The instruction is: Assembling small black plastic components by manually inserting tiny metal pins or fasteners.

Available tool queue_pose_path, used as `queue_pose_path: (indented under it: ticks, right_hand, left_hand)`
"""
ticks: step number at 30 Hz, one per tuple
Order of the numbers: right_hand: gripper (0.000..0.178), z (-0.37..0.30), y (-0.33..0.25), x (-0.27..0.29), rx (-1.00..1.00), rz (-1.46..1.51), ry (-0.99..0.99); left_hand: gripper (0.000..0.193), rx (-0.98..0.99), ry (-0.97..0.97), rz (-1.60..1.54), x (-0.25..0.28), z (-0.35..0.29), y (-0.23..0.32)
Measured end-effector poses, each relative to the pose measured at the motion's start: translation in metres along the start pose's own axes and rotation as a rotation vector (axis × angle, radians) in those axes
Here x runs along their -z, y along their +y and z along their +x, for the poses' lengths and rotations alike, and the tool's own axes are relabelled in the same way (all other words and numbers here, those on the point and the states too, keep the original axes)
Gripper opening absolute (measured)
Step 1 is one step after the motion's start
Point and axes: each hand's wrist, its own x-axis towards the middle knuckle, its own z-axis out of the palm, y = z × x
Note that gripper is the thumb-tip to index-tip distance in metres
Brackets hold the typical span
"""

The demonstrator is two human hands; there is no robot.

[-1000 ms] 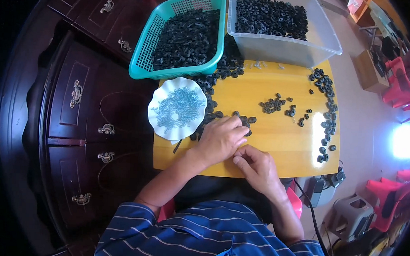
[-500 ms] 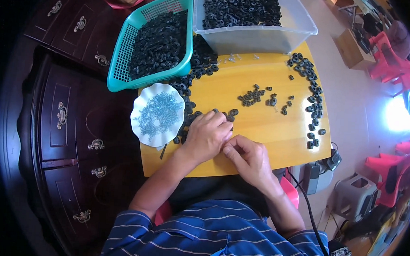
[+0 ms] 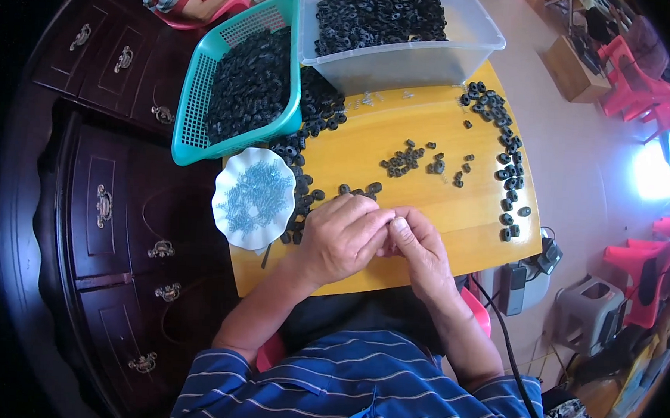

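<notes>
My left hand (image 3: 340, 239) and my right hand (image 3: 419, 246) meet over the near edge of a small yellow wooden table (image 3: 421, 127). Their fingertips pinch together on something small that the fingers hide. Loose small black rubber parts (image 3: 410, 160) lie scattered on the table just beyond my hands. A white scalloped dish (image 3: 253, 198) of pale blue small pieces sits left of my left hand, at the table's left edge.
A teal mesh basket (image 3: 243, 82) and a clear plastic bin (image 3: 399, 32), both full of black parts, stand at the far side. A row of black parts (image 3: 505, 168) runs along the right edge. A dark wooden cabinet (image 3: 104, 199) is left, red plastic chairs (image 3: 647, 88) right.
The view has shifted so the table sits lower and closer. My hands have stayed together at the table's near edge, fingers still working against each other.
</notes>
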Motion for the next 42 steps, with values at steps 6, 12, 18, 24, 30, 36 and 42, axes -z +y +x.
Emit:
queue_pose_path:
  ticks: [6, 12, 18, 24, 30, 36, 42]
  right_hand:
    - [0.020, 0.000, -0.007, 0.003, -0.073, 0.197, 0.125]
    - [0.018, -0.005, -0.009, 0.007, 0.040, 0.278, 0.081]
    - [0.016, -0.012, -0.015, 0.011, -0.158, 0.269, -0.465]
    - [0.017, -0.011, -0.021, 0.009, -0.184, 0.291, -0.392]
    - [0.017, -0.008, -0.019, 0.008, -0.199, 0.256, -0.398]
    - [0.016, -0.007, -0.014, 0.006, -0.173, 0.233, -0.445]
    - [0.020, -0.007, -0.005, 0.004, -0.150, 0.119, -0.433]
  left_hand:
    - [0.014, 0.155, -0.033, -0.353, 0.002, 0.021, 0.000]
    - [0.017, 0.319, -0.065, -0.319, -0.035, 0.040, -0.020]
    - [0.021, 0.046, -0.190, -0.002, -0.088, 0.049, -0.028]
    - [0.016, 0.001, -0.270, 0.063, -0.099, 0.057, -0.026]
    - [0.008, -0.022, -0.321, 0.128, -0.100, 0.058, -0.023]
    - [0.009, 0.173, -0.224, 0.033, -0.079, 0.033, -0.015]
    - [0.020, 0.453, -0.160, -0.252, -0.020, -0.021, -0.002]
